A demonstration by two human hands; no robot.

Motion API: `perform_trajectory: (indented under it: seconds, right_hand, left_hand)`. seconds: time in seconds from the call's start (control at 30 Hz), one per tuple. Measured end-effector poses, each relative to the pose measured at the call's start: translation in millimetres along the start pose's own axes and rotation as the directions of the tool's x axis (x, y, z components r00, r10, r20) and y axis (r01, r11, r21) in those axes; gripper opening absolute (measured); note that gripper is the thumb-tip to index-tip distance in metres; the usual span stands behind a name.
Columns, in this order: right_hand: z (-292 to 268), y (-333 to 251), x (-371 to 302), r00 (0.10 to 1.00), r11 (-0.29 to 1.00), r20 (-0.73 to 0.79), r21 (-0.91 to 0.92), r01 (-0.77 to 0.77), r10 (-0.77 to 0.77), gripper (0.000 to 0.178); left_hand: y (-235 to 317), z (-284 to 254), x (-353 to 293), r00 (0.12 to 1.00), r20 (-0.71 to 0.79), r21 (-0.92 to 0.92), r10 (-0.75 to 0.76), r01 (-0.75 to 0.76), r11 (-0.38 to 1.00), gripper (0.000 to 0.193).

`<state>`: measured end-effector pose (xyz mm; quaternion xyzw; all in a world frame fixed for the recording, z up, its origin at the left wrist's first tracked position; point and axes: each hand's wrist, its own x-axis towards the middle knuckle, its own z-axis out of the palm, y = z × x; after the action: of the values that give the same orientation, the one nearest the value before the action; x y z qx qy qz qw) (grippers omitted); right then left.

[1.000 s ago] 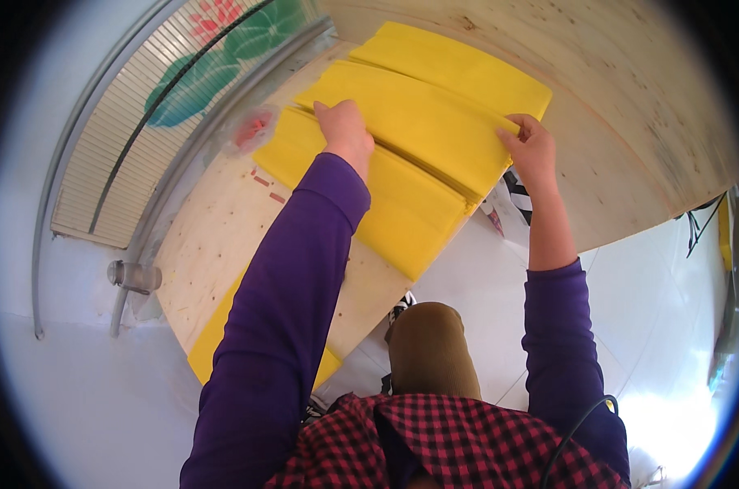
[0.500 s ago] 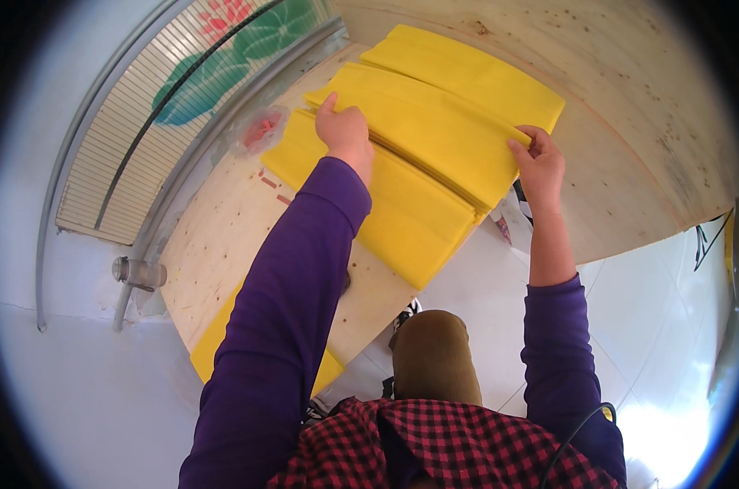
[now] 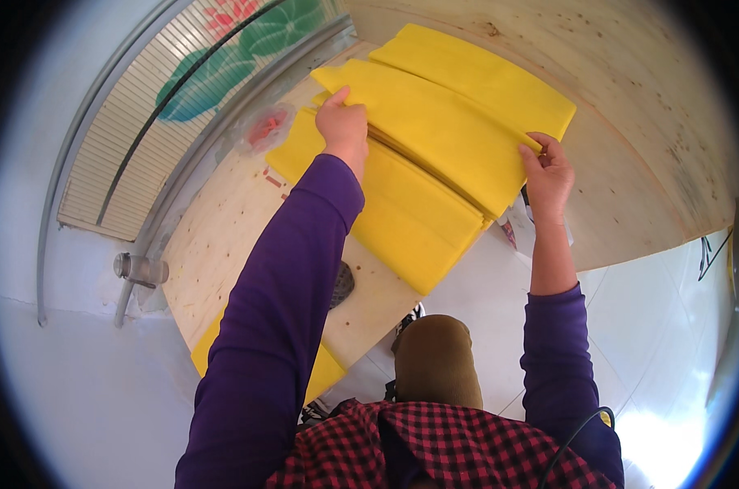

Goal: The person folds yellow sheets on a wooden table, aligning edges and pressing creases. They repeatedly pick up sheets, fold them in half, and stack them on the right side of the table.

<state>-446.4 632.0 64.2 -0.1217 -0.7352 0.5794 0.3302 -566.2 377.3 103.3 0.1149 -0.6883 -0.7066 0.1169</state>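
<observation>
Across the wooden board lie folded sheets of yellow cloth-like material in overlapping stacks. My left hand [image 3: 343,126] is closed on the left end of the middle yellow sheet [image 3: 439,122], its thumb along the edge. At that sheet's right end, my right hand [image 3: 550,175] pinches the corner between thumb and fingers. The sheet stretches between both hands, its near edge slightly above the nearer yellow stack [image 3: 418,224]. Beyond it lies another yellow stack [image 3: 483,77]. My left hand partly hides the nearer stack's left end.
The wooden board [image 3: 215,236] has a clear bag with red bits [image 3: 268,126] on its far left and a dark round object [image 3: 343,285] by my left forearm. More yellow material [image 3: 326,376] lies at the near edge. A clear bottle [image 3: 145,270] sits by the left wall.
The middle sheet's left corner has shifted up and away with my left hand. My right hand still pinches the other end, and the whole view has shifted slightly.
</observation>
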Motion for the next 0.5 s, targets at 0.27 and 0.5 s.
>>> perform_trajectory:
  seconds: [0.27, 0.5]
  right_hand:
    - [-1, 5, 3, 1.000, 0.997, 0.016, -0.068, -0.018, 0.019, 0.025]
    - [-10, -7, -9, 0.986, 0.965, -0.074, -0.231, 0.127, -0.148, 0.037]
  left_hand:
    - [-9, -3, 15, 0.994, 0.108, 0.062, -0.008, 0.001, 0.998, 0.062]
    - [1, -6, 13, 0.985, 0.057, 0.152, 0.162, -0.169, 0.974, 0.068]
